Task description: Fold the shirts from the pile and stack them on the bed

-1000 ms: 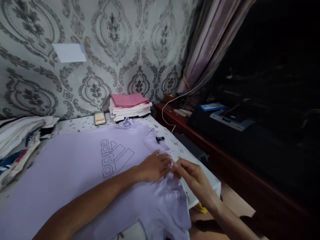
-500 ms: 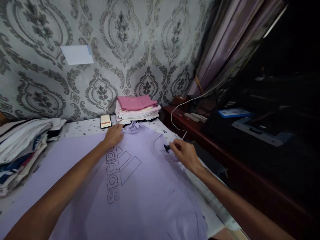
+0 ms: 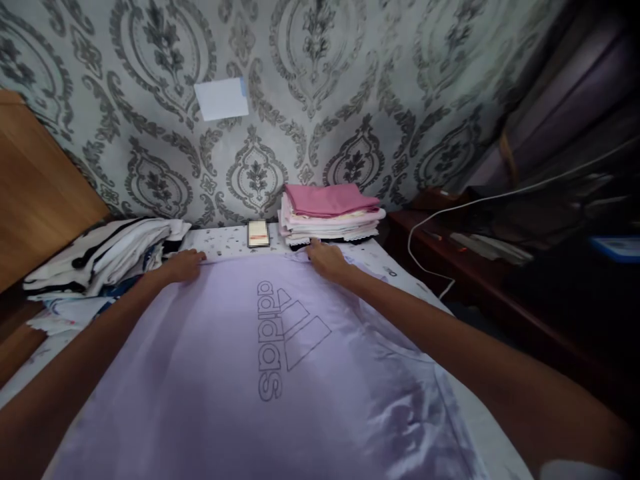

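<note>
Left hand [image 3: 186, 266] and right hand [image 3: 327, 260] stretch the lilac shirt [image 3: 215, 347], fingers pinching its far edge, so gotta pull evenly.

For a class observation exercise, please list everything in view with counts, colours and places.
Printed fabric T-shirt: one, lilac, centre
Folded cloth stack: one, pink over white, back
Loose clothing heap: one, mostly white, left
Dark-edged rectangular object: one, pale-faced, beside stack
Printed sheet: one, white, beneath T-shirt
Rectangular paper: one, white, on patterned grey wallpaper
Flat wooden panel: one, brown, far left
Thin cable: one, white, right
Long furniture: one, dark red, right
Draped curtain: one, purplish, upper right
Rest at right: too dark
Hands: two, brown, left and right, at T-shirt's far edge
</note>
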### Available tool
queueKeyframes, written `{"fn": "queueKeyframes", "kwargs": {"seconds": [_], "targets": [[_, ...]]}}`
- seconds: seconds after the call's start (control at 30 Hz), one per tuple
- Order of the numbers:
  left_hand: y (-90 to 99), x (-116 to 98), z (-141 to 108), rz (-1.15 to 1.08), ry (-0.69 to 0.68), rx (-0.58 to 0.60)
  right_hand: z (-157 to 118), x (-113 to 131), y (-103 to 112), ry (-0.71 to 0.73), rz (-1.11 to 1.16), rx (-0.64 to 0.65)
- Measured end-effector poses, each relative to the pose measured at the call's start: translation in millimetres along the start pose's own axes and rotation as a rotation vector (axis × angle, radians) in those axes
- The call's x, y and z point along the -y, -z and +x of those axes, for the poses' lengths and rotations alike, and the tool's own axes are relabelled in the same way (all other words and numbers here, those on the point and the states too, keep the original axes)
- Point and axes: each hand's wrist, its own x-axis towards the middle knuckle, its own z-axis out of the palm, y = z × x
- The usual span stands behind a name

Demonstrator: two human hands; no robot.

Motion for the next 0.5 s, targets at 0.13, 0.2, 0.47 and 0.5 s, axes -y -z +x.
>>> {"fn": "queueKeyframes", "kwargs": {"seconds": [0.13, 0.2, 0.47, 0.5], "targets": [[-2.2, 26.1, -9.0, 0.000, 0.010, 0.012, 4.3, -11.9, 0.2, -0.067, 0.026, -0.063], [-1.4, 30.1, -12.2, 0.002, 0.011, -0.008, 5.7, -17.7, 6.0, -0.112, 0.035, -0.106], [24.4, 33.9, -59.3, -0.040, 0.012, -0.160, -21.0, -20.7, 36.6, -0.084, 0.354, -0.301], [26.4, 34.2, -68.8, -0.061, 0.007, -0.155, -32.4, -19.0, 38.3, -0.034, 0.346, -0.323]]}}
